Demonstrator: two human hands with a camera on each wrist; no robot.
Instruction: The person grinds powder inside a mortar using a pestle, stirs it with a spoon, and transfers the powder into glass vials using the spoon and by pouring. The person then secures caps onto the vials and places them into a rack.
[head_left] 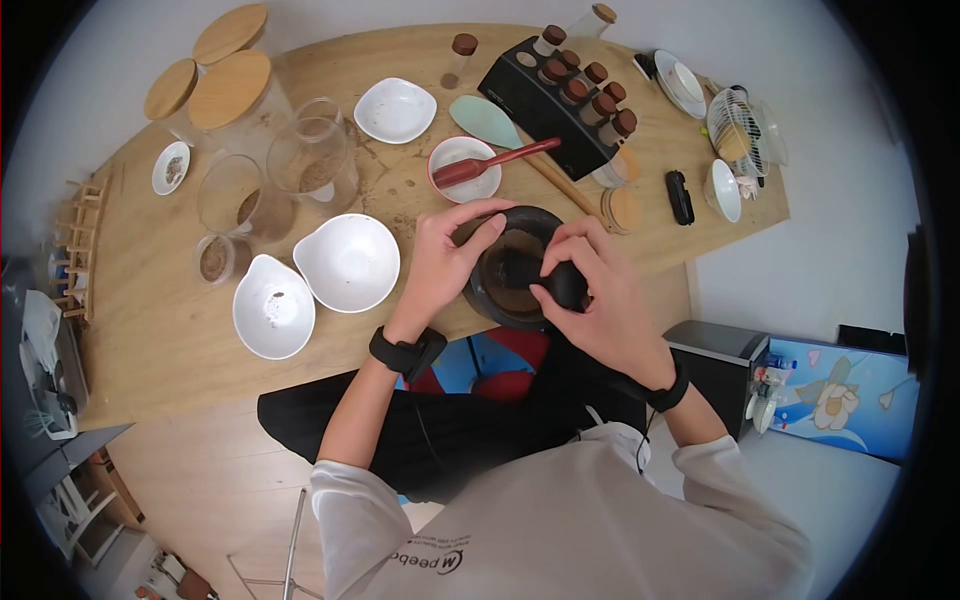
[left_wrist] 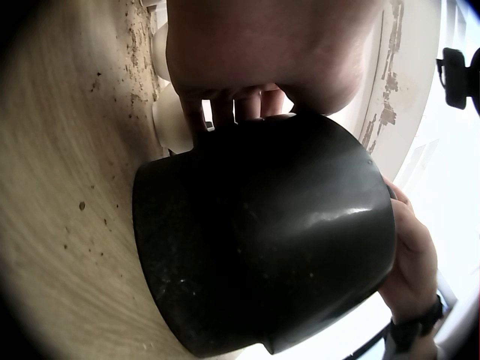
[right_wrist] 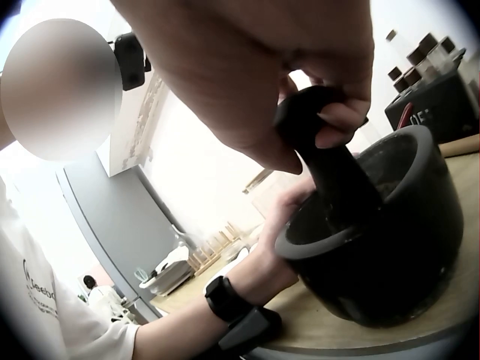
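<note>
A black mortar (head_left: pixel 481 291) stands near the front edge of the wooden table, with brownish powder (head_left: pixel 520 245) inside. My left hand (head_left: pixel 446 255) holds it at the left side, thumb at the rim and fingers round the far wall. In the left wrist view the mortar's smooth outer wall (left_wrist: pixel 300 225) fills the middle. My right hand (head_left: pixel 600 300) grips the rounded top of a black pestle (right_wrist: pixel 341 184), fingers and thumb curled round the knob. The pestle leans inside the mortar, and its lower end is hidden behind the rim in the right wrist view.
Left of the mortar sit two white spouted bowls (head_left: pixel 350 262) and clear containers (head_left: pixel 312 165). Beyond it are a red-rimmed bowl (head_left: pixel 487 185) with a red spatula (head_left: pixel 510 155) across it, a green spoon (head_left: pixel 484 120), and a black rack (head_left: pixel 530 95) of brown-capped bottles.
</note>
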